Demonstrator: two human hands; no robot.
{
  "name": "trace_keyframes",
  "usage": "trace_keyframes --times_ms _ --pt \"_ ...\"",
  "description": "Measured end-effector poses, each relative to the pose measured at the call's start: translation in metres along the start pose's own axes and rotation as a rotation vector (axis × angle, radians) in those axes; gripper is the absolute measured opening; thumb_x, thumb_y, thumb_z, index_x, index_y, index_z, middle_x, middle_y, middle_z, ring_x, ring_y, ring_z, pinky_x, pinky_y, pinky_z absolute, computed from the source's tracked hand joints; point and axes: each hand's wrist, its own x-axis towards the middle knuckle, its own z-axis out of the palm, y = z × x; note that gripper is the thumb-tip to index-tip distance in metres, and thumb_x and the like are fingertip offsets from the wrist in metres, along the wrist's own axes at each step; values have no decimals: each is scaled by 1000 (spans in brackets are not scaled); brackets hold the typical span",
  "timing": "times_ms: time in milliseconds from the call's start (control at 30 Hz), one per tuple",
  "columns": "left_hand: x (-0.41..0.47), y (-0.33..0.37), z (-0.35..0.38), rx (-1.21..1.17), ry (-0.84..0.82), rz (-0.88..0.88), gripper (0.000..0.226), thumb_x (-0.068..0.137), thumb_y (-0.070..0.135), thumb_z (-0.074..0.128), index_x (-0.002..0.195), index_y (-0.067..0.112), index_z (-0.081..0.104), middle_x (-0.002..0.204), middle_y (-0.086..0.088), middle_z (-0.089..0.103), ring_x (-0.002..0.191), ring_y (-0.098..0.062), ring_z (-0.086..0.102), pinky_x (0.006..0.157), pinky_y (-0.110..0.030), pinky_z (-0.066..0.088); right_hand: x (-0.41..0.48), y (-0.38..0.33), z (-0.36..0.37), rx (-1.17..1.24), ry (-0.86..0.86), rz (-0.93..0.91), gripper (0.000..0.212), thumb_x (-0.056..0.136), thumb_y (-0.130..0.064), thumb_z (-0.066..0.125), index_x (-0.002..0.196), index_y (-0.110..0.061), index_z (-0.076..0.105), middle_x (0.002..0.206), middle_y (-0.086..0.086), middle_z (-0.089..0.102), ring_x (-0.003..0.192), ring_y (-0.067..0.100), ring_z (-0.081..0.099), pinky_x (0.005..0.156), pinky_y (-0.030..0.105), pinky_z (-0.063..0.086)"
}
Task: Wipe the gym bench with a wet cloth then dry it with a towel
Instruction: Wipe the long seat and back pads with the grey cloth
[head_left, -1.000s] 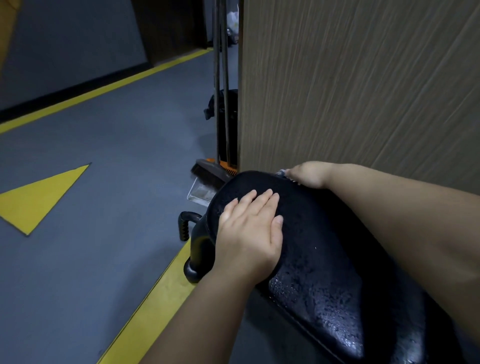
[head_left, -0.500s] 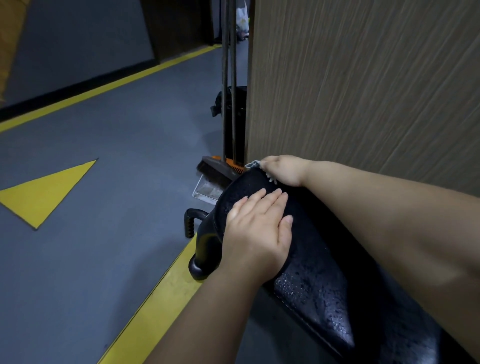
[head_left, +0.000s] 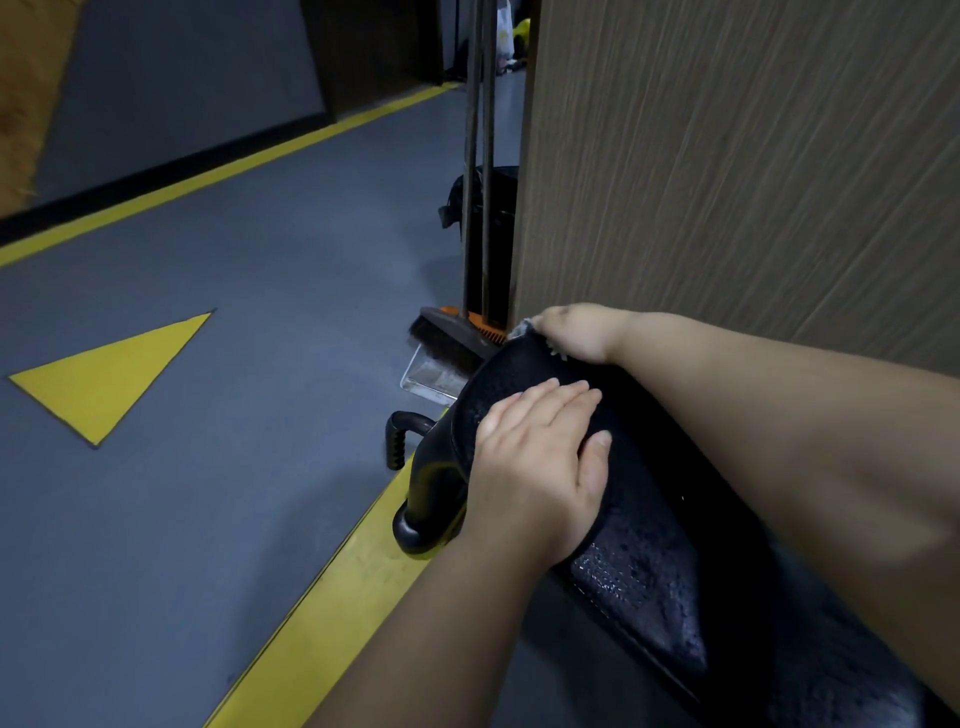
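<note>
**Right hand bunched on the cloth at the bench's far end**

Our right hand (head_left: 576, 332) curls over the far tip of the bench (head_left: 639, 571), pinching the cloth (head_left: 522, 328). Only 2 pale scraps of it show under the knuckles. Our left hand (head_left: 540, 457) lies flat on the black pad just behind, fingers straight and together, bracing and holding nothing.

The pad runs from lower right up to that tip and glistens with droplets, so we judge the wet wipe is near its end and the drying is not yet begun.

The risk is at the tip. The right hand sits hard against the wooden panel (head_left: 727, 182), so a wide sweep could scrape the knuckles or drop the cloth off the end onto the broom (head_left: 452, 338) and dustpan (head_left: 431, 376) below. Our flat palm could also slide on the wet pad.

The right arm reaches long across the pad, while the left comes up from below with a straight wrist.
</note>
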Motion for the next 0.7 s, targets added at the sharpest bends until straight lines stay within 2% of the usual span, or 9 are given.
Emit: trace_keyframes --times_ms 67,167,300,367,433,500,567,633,700 --pt "-1 -1 0 -20 27 3 38 92 34 44 117 17 69 123 6 66 122 -14 55 108 -25 26 2 -12 3 2 28 -14 37 105 -24 30 133 -10 49 135 12 52 123 26 49 81 26 34" --pt "-1 -1 -4 -108 55 -48 33 89 30 46 109 15 67 114 4 66 110 -16 57 99 -28 35 2 -31 8 -65 31 -84 39 104 -30 30 130 -15 54 137 7 52 126 26 46 95 28 35" --pt "4 -15 -24 -305 275 -260 23 85 27 48 95 12 63 95 8 57 94 -14 52 84 -26 39 -3 -42 12 -168 2 -114 44 101 -41 25 127 -27 57 139 1 50 130 27 41 106 47 32" --pt "9 -33 -34 -295 415 -469 21 85 26 49 97 14 62 97 7 54 96 -17 51 86 -26 37 -5 -47 16 -191 -6 -153 41 100 -37 25 113 -26 62 129 1 57 127 25 44 107 47 30" --pt "18 -50 -42 -390 442 -722 18 90 24 49 104 19 58 106 0 57 101 -17 52 91 -28 39 -10 -53 20 -216 -30 -192 38 99 -33 25 82 -26 58 111 2 61 121 23 47 109 45 25" --pt "28 -60 -46 -523 376 -849 20 98 20 48 116 19 55 118 -1 57 105 -13 52 94 -26 39 -12 -57 23 -192 -37 -221 39 92 -39 22 75 -26 54 100 0 60 118 22 49 108 40 28" --pt "41 -63 -45 -595 244 -841 29 102 20 44 130 16 51 122 2 54 107 -9 50 92 -19 36 -15 -56 25 -22 -23 -259 52 77 -42 23 103 -23 63 112 4 62 118 25 51 104 36 35" --pt "52 -64 -38 -611 22 -800 34 104 23 40 137 21 48 128 2 55 114 -11 50 100 -23 37 -22 -48 24 259 75 -278 53 80 -31 34 126 -16 54 127 10 59 122 26 51 104 36 38" --pt "60 -65 -29 -541 -201 -758 38 103 30 39 141 29 46 139 1 52 127 -16 47 112 -33 33 -34 -31 22 342 254 -224 45 87 -12 43 132 -13 47 132 11 55 123 27 50 103 35 38"
